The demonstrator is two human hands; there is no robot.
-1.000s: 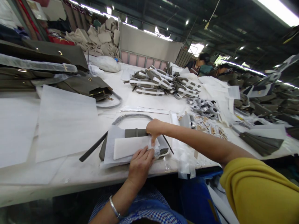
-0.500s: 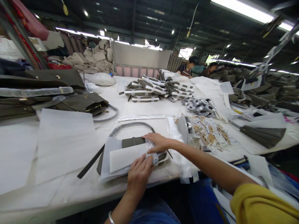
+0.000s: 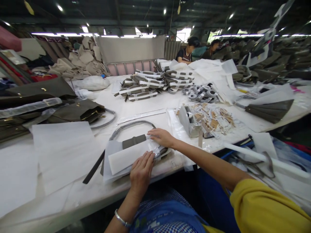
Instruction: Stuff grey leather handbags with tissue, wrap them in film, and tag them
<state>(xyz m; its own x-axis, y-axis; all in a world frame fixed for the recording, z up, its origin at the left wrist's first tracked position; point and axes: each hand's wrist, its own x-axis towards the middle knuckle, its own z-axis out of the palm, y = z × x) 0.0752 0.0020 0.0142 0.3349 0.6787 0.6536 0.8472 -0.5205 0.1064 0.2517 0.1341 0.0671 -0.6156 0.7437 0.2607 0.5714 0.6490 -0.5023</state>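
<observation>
A small olive bag (image 3: pixel 133 141) lies near the table's front edge, partly wrapped in white foam sheets (image 3: pixel 126 157), with its grey strap (image 3: pixel 128 125) looping behind it. My left hand (image 3: pixel 141 171) lies flat, fingers spread, on the foam at the bag's near right corner. My right hand (image 3: pixel 161 137) rests palm down, fingers stretched out, on the bag's far right side over crinkled clear plastic (image 3: pixel 157 151). Both hands press on the wrapping and grip nothing.
Large foam sheets (image 3: pixel 65 145) lie to the left, with olive bags (image 3: pixel 73 111) behind them. Wrapped strap bundles (image 3: pixel 150 85) are stacked at the back. A grey box and several paper tags (image 3: pixel 211 119) sit to the right. Two people (image 3: pixel 188 51) sit at the far end.
My right hand went from a pinch at the plastic to lying flat on the bag. My left hand stayed on the foam. The camera tilted and shifted right.
</observation>
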